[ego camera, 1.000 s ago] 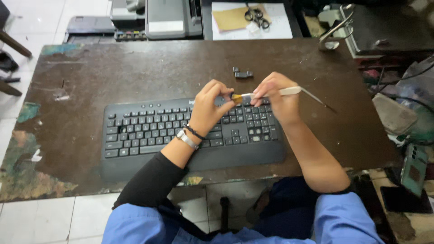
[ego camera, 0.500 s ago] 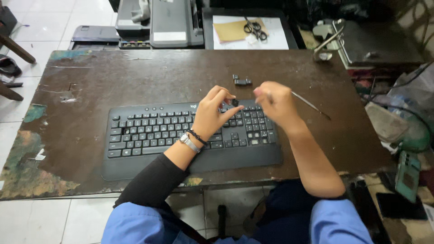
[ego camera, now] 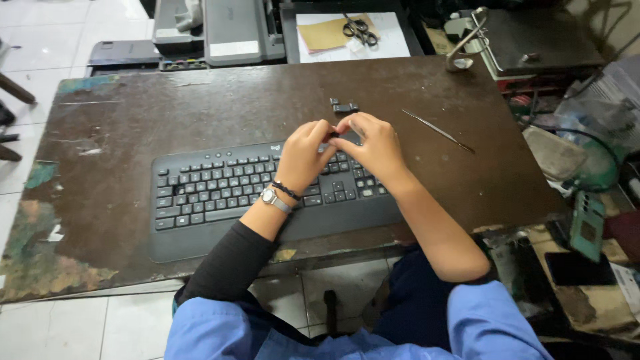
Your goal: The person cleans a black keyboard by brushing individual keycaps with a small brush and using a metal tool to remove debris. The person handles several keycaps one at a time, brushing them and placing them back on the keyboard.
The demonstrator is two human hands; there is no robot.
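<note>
Black keyboard (ego camera: 267, 193) under both hands (ego camera: 303, 157) (ego camera: 370, 147), fingertips pinched together.

A black keyboard (ego camera: 220, 193) lies on a brown table (ego camera: 167, 113) patched, seemingly, with teal paint.

Matt black plastic keyboard (ego camera: 220, 190); worn, scuffed brown tabletop (ego camera: 200, 113).

We have just one camera, and it sits on the person's head. It looks down from above and a bit forward. The brown table (ego camera: 133, 113) fills most of the view, with the keyboard (ego camera: 220, 190) near the middle. The person's lap is near; the grey machines (ego camera: 233, 30) are far.
</note>
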